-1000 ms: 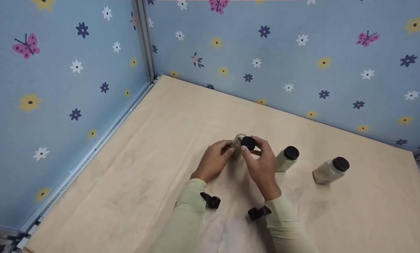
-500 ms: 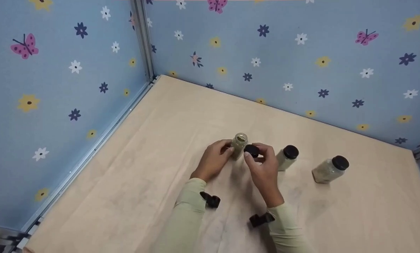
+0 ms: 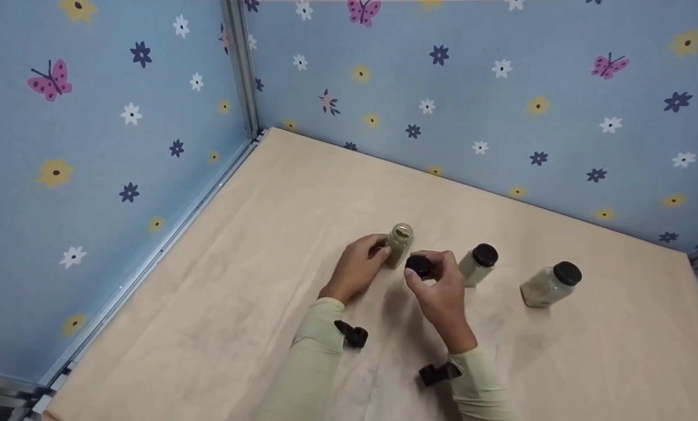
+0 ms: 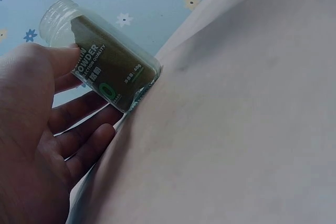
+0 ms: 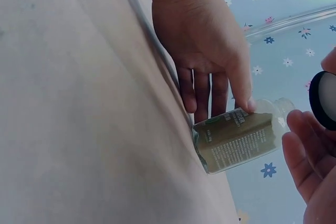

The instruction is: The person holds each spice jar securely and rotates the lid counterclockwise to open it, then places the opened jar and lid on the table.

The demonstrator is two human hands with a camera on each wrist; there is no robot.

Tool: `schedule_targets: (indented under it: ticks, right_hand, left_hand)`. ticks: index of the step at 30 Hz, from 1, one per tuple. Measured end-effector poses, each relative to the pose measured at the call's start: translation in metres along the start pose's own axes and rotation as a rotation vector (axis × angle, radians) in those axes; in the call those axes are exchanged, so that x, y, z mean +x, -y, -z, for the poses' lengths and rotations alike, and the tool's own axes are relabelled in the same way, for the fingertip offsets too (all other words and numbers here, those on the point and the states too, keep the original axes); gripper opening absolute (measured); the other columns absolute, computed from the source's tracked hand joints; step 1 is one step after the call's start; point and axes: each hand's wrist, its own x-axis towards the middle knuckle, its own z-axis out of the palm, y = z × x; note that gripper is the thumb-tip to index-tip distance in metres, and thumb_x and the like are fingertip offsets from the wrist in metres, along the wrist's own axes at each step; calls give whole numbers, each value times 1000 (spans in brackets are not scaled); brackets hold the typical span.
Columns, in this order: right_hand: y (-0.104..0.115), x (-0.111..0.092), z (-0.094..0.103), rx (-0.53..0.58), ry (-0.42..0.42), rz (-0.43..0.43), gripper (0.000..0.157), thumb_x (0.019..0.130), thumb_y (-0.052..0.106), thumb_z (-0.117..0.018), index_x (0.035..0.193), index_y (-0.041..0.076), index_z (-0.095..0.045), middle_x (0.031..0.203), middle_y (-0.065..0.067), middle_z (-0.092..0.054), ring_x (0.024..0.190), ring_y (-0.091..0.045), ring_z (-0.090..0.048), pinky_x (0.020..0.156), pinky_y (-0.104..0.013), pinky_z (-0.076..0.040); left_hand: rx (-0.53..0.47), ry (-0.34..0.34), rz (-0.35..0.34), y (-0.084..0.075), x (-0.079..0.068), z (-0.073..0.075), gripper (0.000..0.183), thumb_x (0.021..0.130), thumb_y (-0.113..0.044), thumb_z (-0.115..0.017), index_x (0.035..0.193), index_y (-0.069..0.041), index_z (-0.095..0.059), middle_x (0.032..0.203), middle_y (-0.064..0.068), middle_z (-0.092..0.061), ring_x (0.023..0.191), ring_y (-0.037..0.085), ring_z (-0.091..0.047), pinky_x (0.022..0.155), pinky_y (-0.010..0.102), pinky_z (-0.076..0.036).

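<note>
At the far left, the desk (image 3: 208, 316) is bordered by a blue wall (image 3: 103, 225) patterned with flowers and a pink butterfly. Further right, an uncapped glass jar (image 3: 400, 249) is held by the left hand (image 3: 358, 266), between thumb and fingers. The jar is stood upright on the desk; greenish-brown powder (image 4: 118, 45) is contained in it, and "POWDER" can be read in the lettering (image 4: 90, 59) on its side. Just right of the jar, a black cap (image 3: 419, 266) is pinched by the thumb and fingers of the right hand (image 3: 443, 292); its pale underside is shown in the right wrist view. Beside that hand, a second jar (image 3: 476, 270), black-capped, is slightly overlapped by it. At the far right, a third jar (image 3: 543, 287), also black-capped, is placed well apart from the uncapped one.
</note>
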Motion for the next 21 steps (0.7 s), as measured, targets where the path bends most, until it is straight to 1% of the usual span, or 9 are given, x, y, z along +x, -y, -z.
schedule_targets:
  ticks: [5,10,13,17,21]
  right_hand:
    - [-2,-3,2,-21,39,10,29,77,-13,-72,100,-13,-55,96,-21,-64,73,-14,-61,65,-23,-53]
    - [-2,-5,3,-56,47,-3,31,76,-13,-73,101,-12,-55,94,-18,-62,71,-14,-59,63,-28,-54]
    - [-2,-6,4,-65,49,-28,31,77,-12,-73,102,-11,-54,94,-16,-61,71,-14,-58,63,-30,-53]
    - [-3,-9,5,-57,48,-53,32,79,-11,-73,105,-12,-55,94,-15,-61,73,-15,-58,64,-32,-53]
    - [-2,-10,6,-19,51,-64,33,80,-11,-72,108,-12,-54,95,-15,-62,76,-16,-61,67,-33,-54]
  left_hand:
    - [-6,-4,-1,-1,0,-2,34,102,-32,-59,133,-19,-65,123,-3,-65,111,10,-61,98,32,-47]
    - [-5,-2,2,-2,0,-2,35,102,-32,-59,134,-18,-64,125,-3,-65,113,10,-60,99,32,-47]
    - [-1,-6,-6,-2,0,-2,35,102,-32,-59,133,-17,-65,126,-2,-65,113,11,-60,100,34,-47]
    - [-3,-11,-17,-2,0,-3,34,102,-31,-60,132,-16,-66,125,-1,-65,113,12,-60,100,34,-47]
    - [-6,-12,-15,-2,1,-3,34,102,-32,-60,132,-17,-65,126,-1,-65,114,12,-60,100,34,-46]
